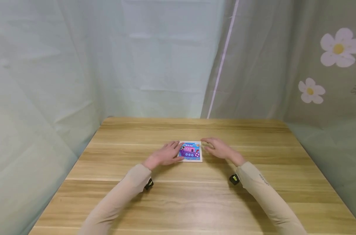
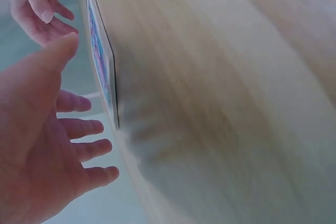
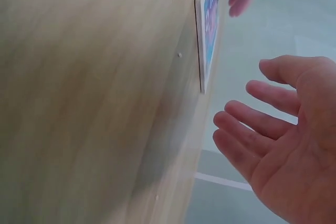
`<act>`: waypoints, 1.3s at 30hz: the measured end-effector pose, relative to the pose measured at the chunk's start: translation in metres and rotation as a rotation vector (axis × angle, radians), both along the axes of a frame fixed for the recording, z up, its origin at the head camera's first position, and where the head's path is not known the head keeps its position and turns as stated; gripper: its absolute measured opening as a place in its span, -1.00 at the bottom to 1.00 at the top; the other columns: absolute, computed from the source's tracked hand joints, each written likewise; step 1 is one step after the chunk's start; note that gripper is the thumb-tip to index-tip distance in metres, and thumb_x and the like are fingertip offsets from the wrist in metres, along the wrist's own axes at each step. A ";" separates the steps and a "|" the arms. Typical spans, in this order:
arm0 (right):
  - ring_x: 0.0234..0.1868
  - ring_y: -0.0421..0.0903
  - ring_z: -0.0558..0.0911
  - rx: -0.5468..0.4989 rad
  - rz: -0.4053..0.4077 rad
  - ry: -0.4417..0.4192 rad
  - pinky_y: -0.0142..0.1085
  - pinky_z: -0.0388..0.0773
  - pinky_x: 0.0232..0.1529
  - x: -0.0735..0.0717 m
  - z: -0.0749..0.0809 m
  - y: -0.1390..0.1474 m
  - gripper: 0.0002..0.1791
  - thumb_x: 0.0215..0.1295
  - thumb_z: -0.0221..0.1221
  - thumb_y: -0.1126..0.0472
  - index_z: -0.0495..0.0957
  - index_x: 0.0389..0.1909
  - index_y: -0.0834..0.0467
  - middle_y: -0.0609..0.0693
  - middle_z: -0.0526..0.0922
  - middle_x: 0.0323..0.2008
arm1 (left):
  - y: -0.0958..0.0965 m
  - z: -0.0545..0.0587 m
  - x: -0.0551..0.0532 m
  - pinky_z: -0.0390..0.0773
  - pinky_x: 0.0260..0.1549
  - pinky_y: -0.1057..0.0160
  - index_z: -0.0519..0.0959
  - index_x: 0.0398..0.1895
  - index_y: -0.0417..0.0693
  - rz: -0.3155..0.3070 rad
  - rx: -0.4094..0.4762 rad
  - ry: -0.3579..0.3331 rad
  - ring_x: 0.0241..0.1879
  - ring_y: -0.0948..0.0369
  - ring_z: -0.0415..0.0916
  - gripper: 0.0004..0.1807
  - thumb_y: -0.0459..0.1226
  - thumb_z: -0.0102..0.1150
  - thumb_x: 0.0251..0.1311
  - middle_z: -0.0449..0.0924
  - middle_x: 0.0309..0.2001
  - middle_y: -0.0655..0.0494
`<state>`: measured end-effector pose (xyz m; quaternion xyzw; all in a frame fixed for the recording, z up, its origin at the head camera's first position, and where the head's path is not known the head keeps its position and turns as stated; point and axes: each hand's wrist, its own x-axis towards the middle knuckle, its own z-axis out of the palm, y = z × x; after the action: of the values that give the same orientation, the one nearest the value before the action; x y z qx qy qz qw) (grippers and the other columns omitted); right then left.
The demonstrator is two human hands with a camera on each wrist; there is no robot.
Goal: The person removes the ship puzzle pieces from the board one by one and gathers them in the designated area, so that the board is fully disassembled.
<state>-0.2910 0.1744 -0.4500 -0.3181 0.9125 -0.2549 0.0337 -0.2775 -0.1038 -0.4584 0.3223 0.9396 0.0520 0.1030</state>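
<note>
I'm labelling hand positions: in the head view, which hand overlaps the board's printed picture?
The left hand: seen from above, it overlaps the left side of the printed picture, while the right hand covers none of it.

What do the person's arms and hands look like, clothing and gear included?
The left sleeve and right sleeve are long and pale beige; the right carries dark lettering too small to read. A small black device with a yellow-green mark shows beside each cuff. The left hand and right hand wear no gloves.

left hand (image 1: 167,154): fingers (image 2: 86,127) spread | right hand (image 1: 220,149): fingers slightly bent | forearms (image 1: 117,197) angled inward
</note>
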 end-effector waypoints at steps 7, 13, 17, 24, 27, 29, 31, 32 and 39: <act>0.07 0.16 0.62 -0.050 -0.032 -0.016 0.01 0.55 0.15 -0.008 -0.006 -0.012 -0.59 0.37 0.09 0.26 0.47 0.19 0.34 0.25 0.58 0.15 | 0.007 -0.003 -0.002 0.05 0.44 -0.17 -0.04 0.52 -0.19 0.047 -0.015 -0.018 0.51 -0.12 -0.08 -0.16 0.16 -0.19 0.41 -0.06 0.52 -0.24; -0.01 0.12 0.66 -0.055 -0.074 -0.020 -0.07 0.62 0.07 -0.011 -0.011 -0.022 -0.66 0.32 0.13 0.31 0.55 0.08 0.34 0.25 0.64 0.06 | 0.013 -0.002 0.000 0.07 0.42 -0.21 0.00 0.51 -0.24 0.035 -0.035 -0.020 0.52 -0.11 -0.10 -0.14 0.16 -0.12 0.38 -0.06 0.52 -0.23; -0.06 0.10 0.67 -0.056 -0.114 -0.030 -0.10 0.64 0.03 -0.013 -0.013 -0.028 -0.67 0.28 0.17 0.34 0.57 0.04 0.36 0.26 0.66 -0.01 | 0.014 -0.004 0.000 0.08 0.43 -0.19 -0.01 0.51 -0.24 0.039 -0.051 -0.022 0.53 -0.08 -0.11 -0.13 0.17 -0.13 0.38 -0.07 0.53 -0.20; -0.22 0.01 0.67 -0.056 -0.179 -0.047 -0.21 0.67 -0.15 -0.018 -0.012 -0.036 -0.68 0.23 0.21 0.35 0.59 -0.01 0.38 0.23 0.71 -0.18 | 0.011 -0.007 -0.001 0.02 0.46 -0.13 -0.06 0.53 -0.19 0.057 -0.047 -0.055 0.54 -0.06 -0.19 -0.14 0.18 -0.18 0.40 -0.15 0.54 -0.20; -0.23 -0.01 0.66 -0.043 -0.191 -0.050 -0.22 0.66 -0.15 -0.021 -0.014 -0.039 -0.70 0.22 0.21 0.34 0.60 -0.03 0.36 0.20 0.71 -0.20 | 0.010 -0.007 -0.002 0.00 0.46 -0.16 -0.05 0.55 0.01 0.043 -0.042 -0.070 0.54 -0.08 -0.20 -0.22 0.16 -0.21 0.42 -0.18 0.54 -0.21; -0.23 -0.01 0.67 -0.036 -0.198 -0.046 -0.21 0.66 -0.13 -0.022 -0.016 -0.040 -0.71 0.22 0.22 0.35 0.61 -0.04 0.36 0.20 0.72 -0.20 | 0.010 -0.007 -0.002 0.00 0.45 -0.19 -0.03 0.54 0.17 0.026 -0.044 -0.074 0.54 -0.10 -0.21 -0.29 0.15 -0.23 0.43 -0.20 0.54 -0.23; -0.21 -0.01 0.67 -0.029 -0.202 -0.043 -0.20 0.66 -0.11 -0.023 -0.018 -0.041 -0.71 0.21 0.22 0.35 0.62 -0.04 0.34 0.19 0.72 -0.19 | 0.010 -0.008 -0.002 0.02 0.44 -0.21 0.00 0.53 0.29 0.007 -0.057 -0.065 0.53 -0.12 -0.21 -0.35 0.15 -0.26 0.44 -0.21 0.54 -0.23; -0.21 -0.01 0.67 -0.030 -0.203 -0.043 -0.20 0.66 -0.11 -0.023 -0.019 -0.041 -0.71 0.21 0.22 0.35 0.62 -0.05 0.34 0.19 0.72 -0.19 | 0.010 -0.009 -0.002 0.03 0.43 -0.23 0.00 0.53 0.33 -0.003 -0.069 -0.055 0.53 -0.12 -0.21 -0.37 0.15 -0.28 0.44 -0.22 0.55 -0.21; -0.25 -0.04 0.64 -0.022 -0.189 -0.022 -0.21 0.64 -0.16 -0.024 -0.021 -0.044 -0.73 0.17 0.26 0.34 0.64 -0.09 0.30 0.15 0.72 -0.24 | 0.009 -0.009 -0.002 0.06 0.40 -0.28 -0.03 0.53 0.36 -0.097 -0.103 -0.036 0.54 -0.04 -0.17 -0.41 0.10 -0.34 0.49 -0.16 0.57 0.04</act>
<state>-0.3151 0.1304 -0.4709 -0.2283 0.9352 -0.2703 0.0161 -0.2798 -0.0953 -0.4676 0.3609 0.9222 0.0044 0.1387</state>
